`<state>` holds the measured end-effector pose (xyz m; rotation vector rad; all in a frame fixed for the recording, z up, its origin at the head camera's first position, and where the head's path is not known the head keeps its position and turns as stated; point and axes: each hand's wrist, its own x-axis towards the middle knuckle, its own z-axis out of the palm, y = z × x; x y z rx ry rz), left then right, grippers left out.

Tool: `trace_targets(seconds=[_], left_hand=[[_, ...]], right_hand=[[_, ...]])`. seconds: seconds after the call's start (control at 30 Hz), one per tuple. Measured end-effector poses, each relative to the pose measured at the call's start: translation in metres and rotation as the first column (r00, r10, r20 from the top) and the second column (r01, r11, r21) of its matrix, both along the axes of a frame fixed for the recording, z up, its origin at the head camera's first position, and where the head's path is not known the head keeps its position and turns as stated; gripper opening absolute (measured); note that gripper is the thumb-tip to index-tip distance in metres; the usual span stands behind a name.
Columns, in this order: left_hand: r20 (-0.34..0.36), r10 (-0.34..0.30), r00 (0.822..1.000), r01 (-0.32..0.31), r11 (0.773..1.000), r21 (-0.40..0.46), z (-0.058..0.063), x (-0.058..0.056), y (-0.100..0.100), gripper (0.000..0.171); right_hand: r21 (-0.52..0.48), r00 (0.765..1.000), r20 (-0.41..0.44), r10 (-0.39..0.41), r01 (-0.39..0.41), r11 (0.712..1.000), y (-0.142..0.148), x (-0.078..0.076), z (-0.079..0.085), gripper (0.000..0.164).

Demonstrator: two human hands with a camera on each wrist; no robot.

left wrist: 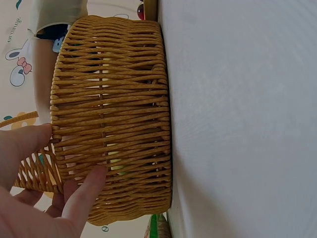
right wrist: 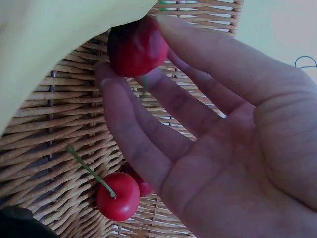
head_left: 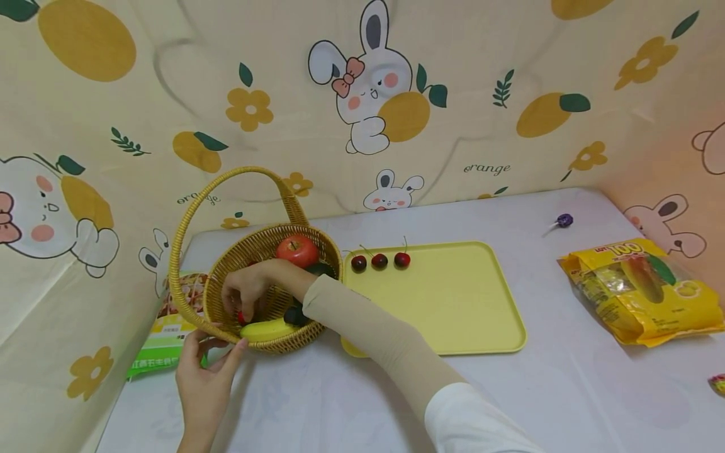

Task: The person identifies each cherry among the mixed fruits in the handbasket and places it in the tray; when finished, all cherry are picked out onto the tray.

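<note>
Bkgd: cream fabric backdrop (head_left: 487,38) w/ rabbit & orange prints; tbl (head_left: 589,409) under whitish cloth. Held cherry (right wrist: 137,49) ×1, dk red, glossy, inside basket (left wrist: 111,124); R hand (head_left: 246,289) pinches it betw. thumb & fingertips. L hand (head_left: 206,371) grips basket rim by handle foot. Basket: woven, tan, rounded, 1 arched handle. Also in it: 1 bright red cherry w/ green stem (right wrist: 118,196), a 2nd red fruit (right wrist: 140,182) partly hidden behind it; 1 red apple (head_left: 297,250), far side; 1 banana (head_left: 269,329), near side; dark items, can't ID. Just R of basket: 1 smooth yellow tray (head_left: 436,314), rounded corners, w/ 3 stemmed cherries (head_left: 379,261) in row. Well R of basket: 1 purple lollipop (head_left: 564,220), 1 shiny yellow bag (head_left: 640,296), 1 small wrapped item (head_left: 718,383) at frame edge. L of basket, partly behind: 1 green-white packet (head_left: 167,336).
</note>
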<state>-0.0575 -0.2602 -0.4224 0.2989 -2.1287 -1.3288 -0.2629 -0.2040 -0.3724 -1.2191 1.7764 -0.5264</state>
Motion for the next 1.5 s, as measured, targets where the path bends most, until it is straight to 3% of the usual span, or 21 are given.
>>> trace_targets(seconds=[0.13, 0.23, 0.33, 0.47, 0.6, 0.77, 0.9, 1.03, 1.17, 1.33, 1.5], left_hand=[[-0.007, 0.001, 1.000, -0.001, 1.000, 0.006, 0.001, 0.000, -0.001, 0.045], [-0.007, 0.001, 1.000, -0.001, 1.000, 0.008, 0.001, 0.001, -0.001, 0.044], [-0.009, 0.001, 1.000, -0.001, 1.000, 0.014, 0.000, 0.001, -0.002, 0.044], [-0.027, -0.009, 1.000, 0.010, 1.000, 0.018, -0.002, -0.001, -0.001, 0.045], [-0.043, -0.022, 0.999, 0.023, 1.000, 0.018, -0.003, -0.003, 0.000, 0.045], [-0.020, -0.009, 1.000, 0.009, 1.000, 0.020, 0.000, -0.001, 0.000, 0.045], [0.009, 0.009, 1.000, -0.009, 1.000, 0.030, 0.001, 0.001, 0.000, 0.044], [0.013, 0.009, 1.000, -0.009, 0.999, 0.037, 0.001, -0.001, 0.001, 0.044], [0.021, 0.010, 1.000, -0.011, 0.999, 0.033, 0.002, -0.002, 0.002, 0.044], [0.036, 0.015, 0.999, -0.016, 1.000, 0.021, 0.003, -0.001, 0.003, 0.045], [0.047, 0.021, 0.999, -0.023, 0.999, 0.028, 0.004, 0.001, 0.003, 0.044]], right_hand=[[-0.004, 0.998, -0.046, 0.042, -0.042, 0.999, -0.003, 0.001, 0.003, 0.020], [-0.116, 0.996, -0.086, 0.024, -0.033, 0.993, 0.002, -0.001, 0.010, 0.019], [-0.269, 0.989, -0.147, 0.011, -0.050, 0.962, 0.017, -0.008, 0.025, 0.020], [-0.442, 0.976, -0.210, -0.058, -0.041, 0.896, 0.065, -0.018, 0.048, 0.018], [-0.545, 0.953, -0.217, -0.212, 0.062, 0.836, 0.144, -0.024, 0.056, 0.022], [-0.542, 0.889, -0.225, -0.399, 0.226, 0.809, 0.242, -0.036, 0.032, 0.025], [-0.520, 0.835, -0.213, -0.508, 0.344, 0.782, 0.296, -0.038, 0.004, 0.029], [-0.534, 0.788, -0.194, -0.584, 0.415, 0.737, 0.326, -0.029, -0.015, 0.033], [-0.544, 0.757, -0.205, -0.621, 0.439, 0.715, 0.338, -0.020, -0.026, 0.036], [-0.536, 0.751, -0.215, -0.624, 0.443, 0.719, 0.339, -0.014, -0.033, 0.038], [-0.530, 0.791, -0.223, -0.570, 0.392, 0.752, 0.319, -0.007, -0.029, 0.038]])
